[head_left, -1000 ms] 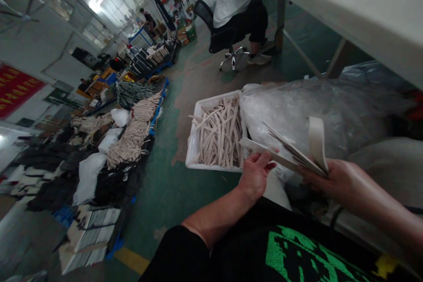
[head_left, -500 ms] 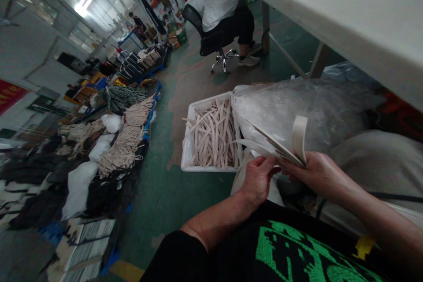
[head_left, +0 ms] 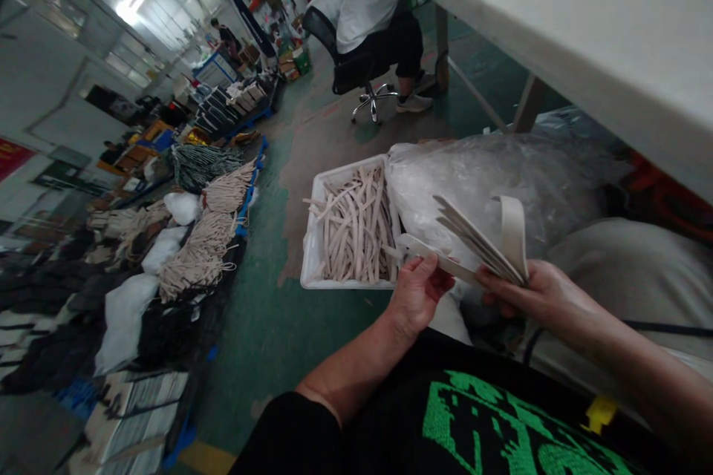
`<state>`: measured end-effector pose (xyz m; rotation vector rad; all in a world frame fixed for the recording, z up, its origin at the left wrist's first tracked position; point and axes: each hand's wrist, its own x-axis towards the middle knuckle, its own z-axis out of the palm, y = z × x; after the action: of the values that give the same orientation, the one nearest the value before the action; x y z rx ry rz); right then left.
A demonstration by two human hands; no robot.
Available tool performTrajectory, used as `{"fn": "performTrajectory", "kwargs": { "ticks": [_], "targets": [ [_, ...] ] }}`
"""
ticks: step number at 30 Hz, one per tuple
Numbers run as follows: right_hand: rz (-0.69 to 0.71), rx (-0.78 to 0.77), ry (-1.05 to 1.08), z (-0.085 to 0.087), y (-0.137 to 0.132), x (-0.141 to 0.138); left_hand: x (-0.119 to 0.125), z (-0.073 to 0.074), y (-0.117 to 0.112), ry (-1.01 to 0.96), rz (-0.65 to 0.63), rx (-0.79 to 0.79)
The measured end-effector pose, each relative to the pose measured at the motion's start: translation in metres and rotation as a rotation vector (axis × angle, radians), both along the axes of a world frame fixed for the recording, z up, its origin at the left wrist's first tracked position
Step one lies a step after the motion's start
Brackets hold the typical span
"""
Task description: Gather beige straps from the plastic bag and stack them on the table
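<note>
A: What do you do with your left hand [head_left: 417, 293], please?

B: Right of the lower middle of the frame, your left hand pinches one pale strip [head_left: 457, 269] between the thumb and the fingers. The strip goes from there to the right, as far as the fingers of your right hand [head_left: 523, 293].

A: And is your right hand also gripping something?

B: Yes, its fingers are closed on a stack of strips [head_left: 480, 243]. The ends of this stack point to the upper left, and one strip bends up in a loop [head_left: 513, 230] above your hand. How many strips you have there, I cannot tell.

A: What is around you?

B: In the middle of the frame, just left of your hands, a white box [head_left: 342, 284] stands, with many beige strips [head_left: 356, 226] lying crossed inside it. Touching its right side is a big clear plastic bag [head_left: 440, 174]. The pale bench [head_left: 562, 30] fills the upper right corner. At the top of the frame, well apart from your hands, a person [head_left: 365, 4] in a white shirt sits on a black chair [head_left: 352, 76].
</note>
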<state>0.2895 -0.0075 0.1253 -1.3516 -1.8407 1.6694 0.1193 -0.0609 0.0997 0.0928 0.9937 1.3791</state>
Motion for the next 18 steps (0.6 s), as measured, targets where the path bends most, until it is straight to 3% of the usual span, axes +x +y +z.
{"fn": "performTrajectory", "kwargs": {
  "ticks": [8,12,15,18],
  "targets": [
    [0.001,0.063,-0.007,-0.001,-0.002,-0.002,0.002,0.002,-0.007,0.051,-0.053,0.008],
    [-0.177,0.016,0.088,0.004,0.002,0.001,0.0,0.009,-0.01,0.046,-0.09,0.009],
    [-0.259,-0.013,0.271,0.007,0.005,-0.003,0.001,0.018,-0.016,-0.08,-0.201,-0.009],
    [-0.175,-0.105,0.402,0.003,0.002,-0.012,0.009,0.023,-0.024,-0.17,-0.383,-0.006]
  ]
}}
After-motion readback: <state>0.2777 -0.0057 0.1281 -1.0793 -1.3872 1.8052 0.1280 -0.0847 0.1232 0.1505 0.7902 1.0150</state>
